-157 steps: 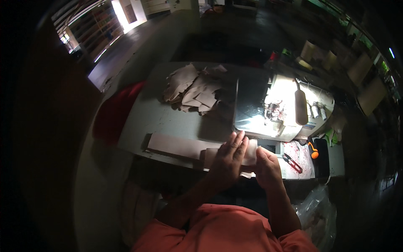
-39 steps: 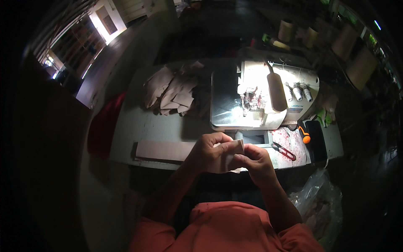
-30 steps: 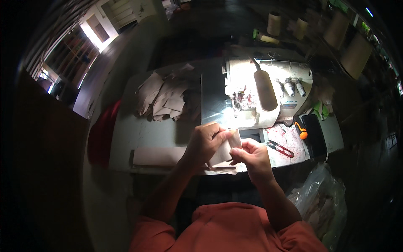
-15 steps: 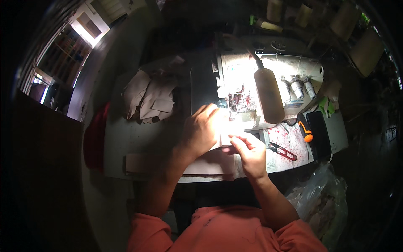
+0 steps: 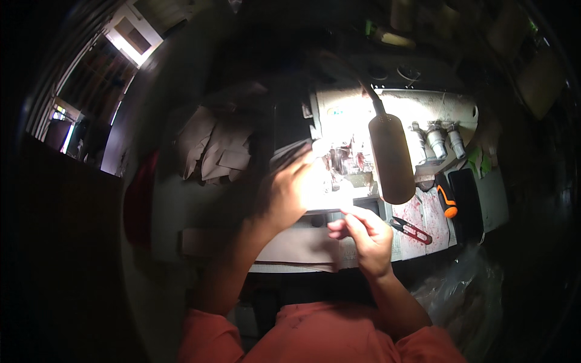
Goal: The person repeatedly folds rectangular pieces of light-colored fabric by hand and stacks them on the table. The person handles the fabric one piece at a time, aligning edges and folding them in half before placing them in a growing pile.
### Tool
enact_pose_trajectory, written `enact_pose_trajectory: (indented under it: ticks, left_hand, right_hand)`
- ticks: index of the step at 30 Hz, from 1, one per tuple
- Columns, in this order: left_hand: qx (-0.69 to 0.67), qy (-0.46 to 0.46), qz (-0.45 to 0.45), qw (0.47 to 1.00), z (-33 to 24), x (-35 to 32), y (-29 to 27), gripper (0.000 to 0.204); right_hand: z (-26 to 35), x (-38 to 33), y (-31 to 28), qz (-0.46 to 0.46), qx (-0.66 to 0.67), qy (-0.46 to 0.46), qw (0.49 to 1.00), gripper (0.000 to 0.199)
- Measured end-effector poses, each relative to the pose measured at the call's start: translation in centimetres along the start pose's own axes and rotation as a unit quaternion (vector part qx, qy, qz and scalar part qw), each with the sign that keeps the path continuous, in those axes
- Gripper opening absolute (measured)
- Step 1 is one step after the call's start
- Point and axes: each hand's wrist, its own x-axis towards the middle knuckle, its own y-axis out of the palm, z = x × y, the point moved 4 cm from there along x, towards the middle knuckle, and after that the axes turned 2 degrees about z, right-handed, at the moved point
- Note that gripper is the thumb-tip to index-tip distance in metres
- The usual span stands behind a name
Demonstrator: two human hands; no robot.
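A pale fabric piece [image 5: 316,196], washed out by the light, lies at the front of a white sewing machine [image 5: 439,103] with its needle area brightly lit. My left hand [image 5: 287,192] rests along its left side, fingers stretched toward the needle area and slightly blurred. A grey flap, perhaps fabric, shows just beyond those fingers. Near the fabric's front right corner, my right hand [image 5: 369,238] has its thumb and fingers drawn together. Glare hides whether the fabric's edge or something smaller is between them.
An elongated lamp [image 5: 391,158] hangs before the machine. Red-handled thread snips [image 5: 413,231], an orange-and-black tool [image 5: 448,202] and a dark phone [image 5: 466,196] lie right. Cut fabric pieces [image 5: 221,148] are heaped left; flat fabric strips [image 5: 242,245] line the front edge. A plastic bag [image 5: 463,287] sits below right.
My left hand's fingers have straightened out toward the machine. My right hand has drawn slightly toward me and apart from the left. The whole view has shifted a little.
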Motion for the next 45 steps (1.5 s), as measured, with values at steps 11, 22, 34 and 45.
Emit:
enact_pose_trajectory:
  ticks: [11,22,34,45]
  left_hand:
    - [0.137,-0.043,-0.143,0.979,5.6,1.4,-3.4,0.011]
    - [-0.033,-0.088,-0.102,0.990,-2.4,-12.4,6.1,0.009]
    - [-0.722,-0.163,-0.254,0.622,2.1,-19.3,4.0,0.029]
    - [-0.257,-0.217,-0.288,0.896,-0.2,-16.2,-5.8,0.040]
  right_hand:
    - [0.2,-3.9,-3.0,-0.010,-0.047,0.000,0.999,0.017]
    - [-0.2,-4.6,-3.4,0.009,-0.081,0.039,0.996,0.018]
    - [0.8,-2.4,2.7,0.085,-0.099,0.005,0.991,0.008]
    - [-0.2,-3.0,4.7,0.091,-0.002,0.115,0.989,0.018]
